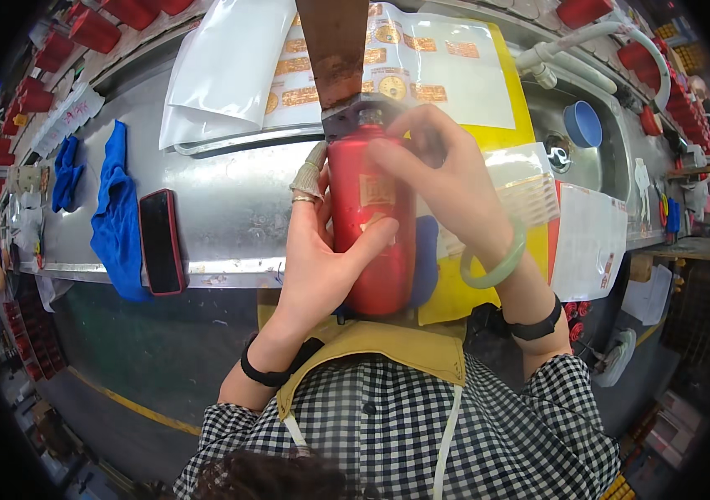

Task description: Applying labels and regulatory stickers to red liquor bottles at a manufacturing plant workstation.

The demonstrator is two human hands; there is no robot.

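A red bottle point(376, 242) with a dark neck and a small gold label point(377, 190) leans in front of me at the bench's front edge. My left hand point(321, 258) is wrapped round its left side, the thumb lying across the front below the label. One left finger wears a pale finger cot point(309, 173). My right hand point(455, 179) is at the bottle's upper right, its thumb over the shoulder near the neck. The right fingertips are blurred, and whether they pinch anything does not show. A jade-green bangle point(500, 265) circles the right wrist.
Sheets with gold labels point(421, 50) lie behind the bottle on a yellow board point(523, 92). A brown metal post point(334, 50) rises just beyond the neck. At left are a phone point(161, 242) and blue cloth point(117, 217); at right, a sink with a blue bowl point(583, 124).
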